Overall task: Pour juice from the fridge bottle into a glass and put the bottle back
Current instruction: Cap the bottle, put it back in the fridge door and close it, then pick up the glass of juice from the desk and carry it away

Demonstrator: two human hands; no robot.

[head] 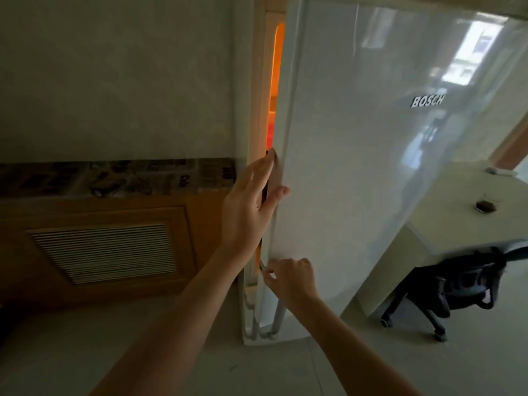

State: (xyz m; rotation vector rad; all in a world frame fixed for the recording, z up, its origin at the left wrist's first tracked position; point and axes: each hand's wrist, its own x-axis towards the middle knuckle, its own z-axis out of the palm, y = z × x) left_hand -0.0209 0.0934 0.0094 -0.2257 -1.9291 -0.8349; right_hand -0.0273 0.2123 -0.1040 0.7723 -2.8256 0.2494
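**Inspector:** Hands first. State of the left hand [248, 207]?

**Assistant:** Spread open, fingers extended. It lies against the free edge of the white fridge door [371, 167]; the fingertips reach into the gap between door and cabinet, and the thumb rests on the door's front face. It is not closed around anything.

**Inspector:** And the right hand [288, 277]?

**Assistant:** Lower on the same edge, fingers curled inward at the door's rim. It appears to grip the edge, though the fingertips are partly hidden, so the exact hold cannot be confirmed.

**Inspector:** Condition of the door?

**Assistant:** Ajar by a narrow gap. Orange light [275, 81] shows through the slit along the upper part. A brand badge [427, 100] sits on the glossy front, which reflects a window.

**Inspector:** Location of the juice bottle and glass?

**Assistant:** Neither is in view. The fridge interior is hidden except for that lit strip.

**Inspector:** Surroundings?

**Assistant:** To the left, a pale wall above a dark patterned band [114, 178] and a wooden panel with a slatted vent [105, 252]. To the right, a light tabletop [457, 218] carrying a small dark object [485, 206], with a black wheeled chair [445, 287] under it. Pale floor [85, 352] below.
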